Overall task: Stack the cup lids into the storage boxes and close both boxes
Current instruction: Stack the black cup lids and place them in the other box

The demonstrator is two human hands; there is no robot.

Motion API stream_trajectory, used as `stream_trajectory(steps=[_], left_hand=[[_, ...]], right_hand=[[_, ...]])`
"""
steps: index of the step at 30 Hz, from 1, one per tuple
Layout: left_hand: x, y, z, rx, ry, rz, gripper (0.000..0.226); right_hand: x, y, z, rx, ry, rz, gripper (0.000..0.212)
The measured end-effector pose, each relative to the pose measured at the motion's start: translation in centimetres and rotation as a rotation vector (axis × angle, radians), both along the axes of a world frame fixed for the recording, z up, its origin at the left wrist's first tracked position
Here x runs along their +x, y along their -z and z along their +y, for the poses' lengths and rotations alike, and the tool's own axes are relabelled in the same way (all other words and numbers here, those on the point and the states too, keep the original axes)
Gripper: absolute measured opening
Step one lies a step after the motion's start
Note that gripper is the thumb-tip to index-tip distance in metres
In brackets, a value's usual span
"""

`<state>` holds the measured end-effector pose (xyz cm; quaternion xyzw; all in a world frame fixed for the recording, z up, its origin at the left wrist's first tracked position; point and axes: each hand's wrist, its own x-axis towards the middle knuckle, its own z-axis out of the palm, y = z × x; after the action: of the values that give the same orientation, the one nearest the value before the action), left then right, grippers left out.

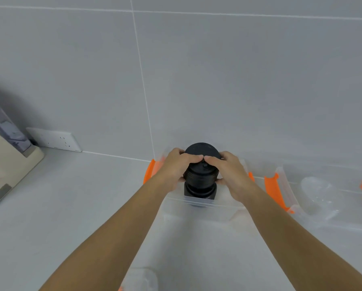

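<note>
Stack of black cup lids [201, 177] stands upright, long axis vertical, top disc facing camera, over the clear storage box [205, 208]. Left hand [177, 166] and right hand [231, 172] clamp it from both sides. Risk: uneven squeeze buckles the column, lids spill onto tabletop [71, 206]. Second box [322, 198] sits right, open.

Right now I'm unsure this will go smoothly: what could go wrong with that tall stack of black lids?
1. The stack of black lids stands tall above the clear box rim; it may topple once the left hand and right hand let go.
2. At that height the box's cover may not close over it.
</note>
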<state>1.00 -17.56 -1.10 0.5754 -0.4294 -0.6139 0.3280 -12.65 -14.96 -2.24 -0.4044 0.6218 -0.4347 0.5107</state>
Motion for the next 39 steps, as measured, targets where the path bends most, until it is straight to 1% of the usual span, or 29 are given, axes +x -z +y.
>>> stream_trajectory(steps=[6,9,13,15,16,18,20,23,25,28,31,33,34,36,39], left_hand=[[-0.4,1.6,-0.6,0.085,0.062,-0.092,0.043],[-0.6,2.0,-0.8,0.109,0.08,-0.094,0.041],[-0.6,2.1,-0.9,0.136,0.076,-0.073,0.025],[-0.6,2.2,-0.9,0.137,0.089,-0.064,0.029],[-0.7,2.3,-0.9,0.132,0.093,-0.061,0.037],[-0.8,2.3,-0.9,0.121,0.089,-0.057,0.05],[-0.8,2.3,-1.0,0.109,0.064,-0.037,0.054],[-0.3,2.1,-1.2,0.131,-0.008,0.008,0.055],[0.3,2.1,-1.3,0.192,-0.06,0.011,0.064],[1.3,2.1,-1.6,0.353,-0.113,0.076,0.082],[1.5,2.1,-1.8,0.514,-0.102,0.177,0.091],[1.2,2.0,-1.9,0.571,-0.097,0.192,0.093],[1.0,2.0,-2.1,0.589,-0.097,0.18,0.093],[0.6,1.9,-2.3,0.607,-0.097,0.152,0.093],[0.1,2.0,-2.4,0.632,-0.028,0.174,0.083]], right_hand=[[-0.3,1.5,-0.5,0.091,-0.024,0.046,0.036],[-0.2,1.7,-0.7,0.101,-0.068,0.082,0.031],[-0.3,2.0,-0.8,0.159,-0.107,0.126,0.03],[-0.2,2.0,-0.8,0.145,-0.107,0.131,0.03],[-0.2,2.0,-0.8,0.134,-0.099,0.141,0.033],[-0.3,2.0,-0.8,0.129,-0.067,0.162,0.052],[-0.4,2.2,-0.9,0.144,-0.028,0.177,0.069],[-0.7,2.3,-1.0,0.183,0.032,0.177,0.073],[-0.8,2.1,-1.1,0.235,0.06,0.133,0.071],[-1.2,1.8,-1.4,0.342,0.119,-0.014,0.072],[-1.5,1.8,-1.7,0.472,0.106,-0.149,0.091],[-1.4,1.8,-2.0,0.546,0.079,-0.192,0.101],[-1.3,1.9,-2.1,0.571,0.076,-0.196,0.102],[-1.1,1.9,-2.3,0.607,0.065,-0.21,0.097],[-0.9,2.1,-2.5,0.621,0.023,-0.262,0.074]])
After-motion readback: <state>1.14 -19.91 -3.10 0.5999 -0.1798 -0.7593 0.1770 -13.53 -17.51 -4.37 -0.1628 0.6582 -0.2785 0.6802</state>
